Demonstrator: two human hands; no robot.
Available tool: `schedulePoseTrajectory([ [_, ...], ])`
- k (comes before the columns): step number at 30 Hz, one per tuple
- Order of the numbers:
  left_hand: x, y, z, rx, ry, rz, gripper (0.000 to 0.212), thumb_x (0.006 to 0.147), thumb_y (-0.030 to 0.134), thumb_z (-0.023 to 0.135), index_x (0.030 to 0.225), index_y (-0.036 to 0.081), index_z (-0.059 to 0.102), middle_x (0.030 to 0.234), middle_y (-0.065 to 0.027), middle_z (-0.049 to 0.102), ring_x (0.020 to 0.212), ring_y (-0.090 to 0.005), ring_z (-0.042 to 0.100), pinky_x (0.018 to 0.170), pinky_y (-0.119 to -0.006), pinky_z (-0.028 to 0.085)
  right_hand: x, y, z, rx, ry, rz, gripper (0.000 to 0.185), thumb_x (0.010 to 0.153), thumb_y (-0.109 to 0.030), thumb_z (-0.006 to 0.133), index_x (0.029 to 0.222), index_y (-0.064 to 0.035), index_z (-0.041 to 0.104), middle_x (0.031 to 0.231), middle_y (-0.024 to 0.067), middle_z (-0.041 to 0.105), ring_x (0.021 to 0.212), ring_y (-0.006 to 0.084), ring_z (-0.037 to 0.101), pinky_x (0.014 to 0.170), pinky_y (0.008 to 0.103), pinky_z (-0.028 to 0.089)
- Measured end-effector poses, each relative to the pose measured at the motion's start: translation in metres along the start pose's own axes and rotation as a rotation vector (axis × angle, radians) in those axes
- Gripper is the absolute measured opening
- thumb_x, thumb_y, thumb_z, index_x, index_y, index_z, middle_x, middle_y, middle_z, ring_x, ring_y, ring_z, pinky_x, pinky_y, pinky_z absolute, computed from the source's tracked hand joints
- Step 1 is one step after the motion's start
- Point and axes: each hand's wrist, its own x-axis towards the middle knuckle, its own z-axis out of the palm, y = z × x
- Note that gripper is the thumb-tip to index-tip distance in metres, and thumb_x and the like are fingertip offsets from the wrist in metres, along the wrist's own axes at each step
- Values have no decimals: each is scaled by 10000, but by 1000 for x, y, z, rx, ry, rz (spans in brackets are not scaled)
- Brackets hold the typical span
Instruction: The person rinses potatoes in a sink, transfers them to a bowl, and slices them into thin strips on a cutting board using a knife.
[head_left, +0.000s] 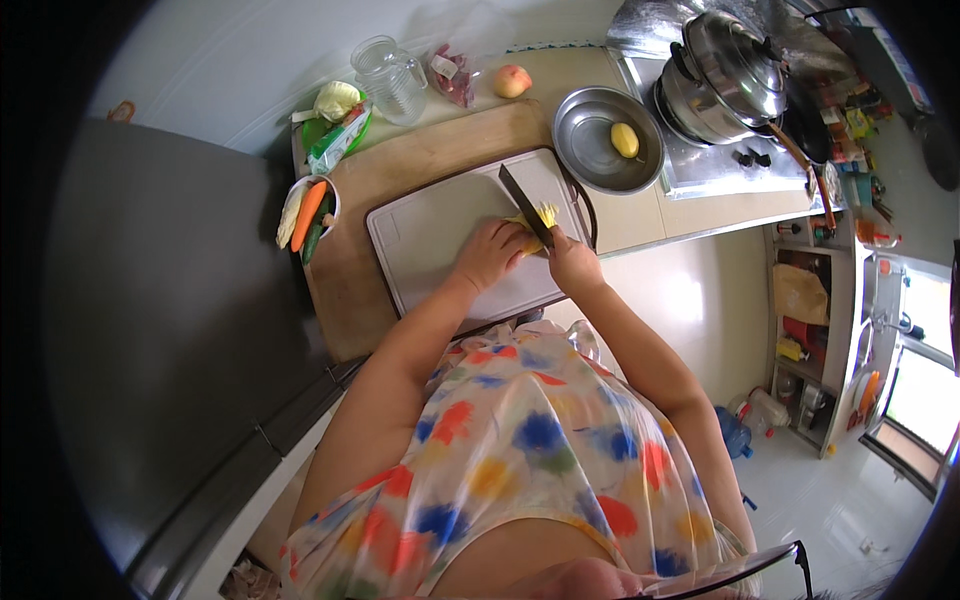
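My right hand (576, 266) grips the handle of a kitchen knife (519, 193), whose broad dark blade points away from me. Beneath and beside the blade are pieces of a yellow, potato-like vegetable (532, 246). Thin cut strips (550, 214) of it lie to the right of the blade. My left hand (491, 253) presses on the vegetable with bent fingertips, just left of the knife. All this rests on a light cutting board (435, 232) with a dark rim. Part of the vegetable is hidden by my fingers and the blade.
A larger wooden board (345, 292) lies under the cutting board. Right of it, a steel bowl (581, 146) holds one peeled yellow potato (624, 140). Behind stand a glass pitcher (390, 82), bagged meat (454, 82) and a peach (512, 81). A steel pot (705, 90) sits on the stove.
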Motion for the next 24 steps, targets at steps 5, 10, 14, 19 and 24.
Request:
schedulePoseTrajectory([
  [5, -5, 1, 1, -30, -23, -51, 337, 703, 174, 638, 1029, 144, 559, 1087, -45, 536, 1034, -257, 476, 922, -386, 402, -25, -17, -12, 24, 8, 121, 223, 843, -109, 452, 1061, -66, 458, 837, 177, 618, 721, 387, 607, 632, 485, 486],
  [10, -5, 0, -3, -55, -49, -67, 381, 698, 178, 645, 1070, 140, 568, 1094, -38, 537, 1055, -255, 466, 937, -377, 402, -34, -20, -12, -1, -5, 168, 259, 837, -109, 476, 1092, -66, 463, 847, 172, 617, 722, 384, 609, 632, 478, 491],
  [14, -7, -2, 0, -52, -48, -78, 404, 695, 182, 650, 1088, 136, 571, 1098, -32, 541, 1058, -247, 469, 934, -368, 410, -36, -26, -15, -23, -48, 173, 265, 835, -106, 478, 1095, -57, 467, 864, 171, 617, 730, 377, 614, 641, 472, 499],
  [19, -6, -1, 0, -26, -49, -103, 395, 691, 183, 654, 1076, 137, 574, 1101, -31, 542, 1056, -244, 475, 915, -366, 424, -32, -26, -13, -86, -78, 166, 269, 834, -94, 448, 1098, -43, 459, 859, 183, 616, 732, 380, 619, 643, 465, 505],
  [24, -7, 0, -2, -19, -50, -124, 372, 688, 193, 650, 1050, 143, 578, 1099, -30, 536, 1057, -246, 478, 889, -371, 434, -15, -27, 3, -74, -36, 124, 242, 828, -83, 428, 1064, -36, 454, 844, 187, 614, 713, 391, 619, 634, 467, 507],
])
